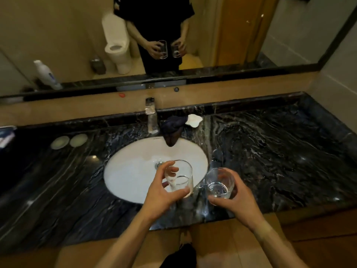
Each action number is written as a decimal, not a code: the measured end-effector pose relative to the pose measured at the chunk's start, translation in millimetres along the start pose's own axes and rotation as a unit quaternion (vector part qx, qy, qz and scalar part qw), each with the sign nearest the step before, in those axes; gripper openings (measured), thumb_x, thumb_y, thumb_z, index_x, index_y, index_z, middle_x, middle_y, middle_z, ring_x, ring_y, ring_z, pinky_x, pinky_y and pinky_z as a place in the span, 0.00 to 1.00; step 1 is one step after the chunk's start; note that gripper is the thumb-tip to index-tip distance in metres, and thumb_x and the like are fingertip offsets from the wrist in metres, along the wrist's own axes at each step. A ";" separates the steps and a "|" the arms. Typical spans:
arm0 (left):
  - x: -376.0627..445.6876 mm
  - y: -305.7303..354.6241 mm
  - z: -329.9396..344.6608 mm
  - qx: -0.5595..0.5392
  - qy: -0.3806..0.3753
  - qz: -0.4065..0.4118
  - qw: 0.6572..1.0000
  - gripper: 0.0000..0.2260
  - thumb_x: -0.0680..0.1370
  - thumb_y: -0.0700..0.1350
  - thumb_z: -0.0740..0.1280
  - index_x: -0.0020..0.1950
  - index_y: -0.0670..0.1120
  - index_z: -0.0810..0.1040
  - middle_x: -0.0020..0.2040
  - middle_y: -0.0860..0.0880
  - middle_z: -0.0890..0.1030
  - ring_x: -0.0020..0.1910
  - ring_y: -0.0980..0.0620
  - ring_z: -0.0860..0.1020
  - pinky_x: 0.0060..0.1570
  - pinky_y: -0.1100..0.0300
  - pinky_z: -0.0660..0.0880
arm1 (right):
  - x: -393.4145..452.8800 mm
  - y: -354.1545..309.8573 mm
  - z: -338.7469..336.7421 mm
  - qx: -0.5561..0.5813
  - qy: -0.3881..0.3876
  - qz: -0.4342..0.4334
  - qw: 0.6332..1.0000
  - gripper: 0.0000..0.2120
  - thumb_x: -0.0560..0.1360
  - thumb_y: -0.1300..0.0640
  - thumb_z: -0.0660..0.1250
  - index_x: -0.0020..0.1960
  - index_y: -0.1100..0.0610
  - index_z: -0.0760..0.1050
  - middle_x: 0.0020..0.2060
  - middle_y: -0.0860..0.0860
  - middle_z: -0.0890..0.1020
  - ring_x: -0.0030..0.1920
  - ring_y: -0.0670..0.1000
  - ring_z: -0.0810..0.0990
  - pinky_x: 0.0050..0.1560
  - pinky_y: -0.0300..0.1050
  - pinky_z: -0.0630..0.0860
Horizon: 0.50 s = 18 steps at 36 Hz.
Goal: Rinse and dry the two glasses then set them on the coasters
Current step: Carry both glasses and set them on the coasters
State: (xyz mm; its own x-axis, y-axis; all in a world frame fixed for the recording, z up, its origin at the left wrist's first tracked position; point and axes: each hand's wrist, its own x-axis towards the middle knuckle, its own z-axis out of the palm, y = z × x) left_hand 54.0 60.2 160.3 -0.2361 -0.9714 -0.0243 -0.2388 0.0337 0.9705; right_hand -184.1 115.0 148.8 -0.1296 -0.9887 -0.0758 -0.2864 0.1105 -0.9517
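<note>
My left hand (pixel 162 194) grips a tall clear glass (pixel 180 177) upright over the near right part of the white sink basin (pixel 133 171). A second clear glass (pixel 220 184) is held upright in my right hand (pixel 235 202), above the dark marble counter just right of the basin; whether it holds water I cannot tell. Two round pale coasters (pixel 59 142) (pixel 78 140) lie side by side on the counter at the far left. A dark cloth (pixel 172 128) is draped by the tap, hanging over the basin's back rim.
The chrome tap (pixel 151 117) stands behind the basin. Beside the cloth sits a white soap dish (pixel 194 120). A dark marble counter (pixel 280 151) stretches right. A mirror (pixel 58 35) spans the back wall. A box (pixel 5 136) sits at the far left edge.
</note>
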 end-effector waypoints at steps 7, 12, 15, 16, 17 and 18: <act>-58.6 -3.0 -51.9 0.011 0.042 -0.021 0.999 0.36 0.64 0.47 0.80 0.67 0.59 0.68 0.61 0.60 0.77 0.62 0.58 0.75 0.60 0.61 0.75 | -17.0 -24.6 46.3 -0.011 -0.065 -0.031 0.997 0.37 0.59 0.46 0.81 0.65 0.39 0.69 0.58 0.39 0.79 0.58 0.36 0.77 0.55 0.28 0.74; -86.7 -10.3 -91.7 -0.004 0.088 -0.029 0.996 0.36 0.61 0.50 0.80 0.66 0.58 0.70 0.61 0.53 0.78 0.61 0.57 0.77 0.58 0.66 0.74 | -16.0 -42.1 89.2 -0.041 -0.111 -0.058 0.991 0.39 0.62 0.48 0.81 0.68 0.43 0.68 0.60 0.40 0.78 0.61 0.41 0.76 0.60 0.36 0.75; -101.7 -16.0 -120.1 -0.004 0.112 -0.032 0.993 0.36 0.61 0.50 0.80 0.66 0.58 0.70 0.61 0.53 0.79 0.61 0.56 0.77 0.58 0.66 0.74 | -14.3 -55.6 120.7 -0.055 -0.129 -0.077 0.987 0.38 0.62 0.48 0.82 0.67 0.41 0.68 0.59 0.40 0.78 0.60 0.41 0.77 0.60 0.37 0.76; -106.2 -18.3 -131.3 -0.002 0.121 -0.033 0.992 0.36 0.61 0.50 0.80 0.66 0.58 0.70 0.61 0.53 0.79 0.61 0.56 0.77 0.59 0.65 0.74 | -13.4 -59.9 132.6 -0.059 -0.135 -0.083 0.986 0.37 0.62 0.48 0.82 0.66 0.40 0.68 0.58 0.39 0.78 0.59 0.39 0.77 0.59 0.36 0.76; -110.5 -21.3 -143.1 -0.001 0.130 -0.035 0.991 0.36 0.61 0.50 0.80 0.67 0.57 0.70 0.61 0.53 0.79 0.61 0.56 0.77 0.60 0.64 0.74 | -12.3 -64.3 145.0 -0.064 -0.141 -0.087 0.984 0.37 0.62 0.48 0.82 0.66 0.40 0.68 0.58 0.39 0.79 0.59 0.39 0.77 0.58 0.34 0.76; -115.0 -24.5 -155.2 0.000 0.138 -0.037 0.990 0.37 0.61 0.49 0.81 0.67 0.56 0.70 0.61 0.54 0.79 0.61 0.56 0.78 0.60 0.64 0.74 | -11.5 -68.8 157.9 -0.067 -0.148 -0.089 0.983 0.37 0.62 0.48 0.82 0.66 0.40 0.68 0.58 0.40 0.79 0.59 0.40 0.77 0.58 0.34 0.75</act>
State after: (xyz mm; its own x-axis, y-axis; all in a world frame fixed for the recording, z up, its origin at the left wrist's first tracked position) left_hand 233.3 134.7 176.6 0.0477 -0.9984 -0.0298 -0.2457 -0.0407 0.9685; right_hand -13.0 102.7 168.2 0.2096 -0.9777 -0.0145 -0.4054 -0.0734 -0.9112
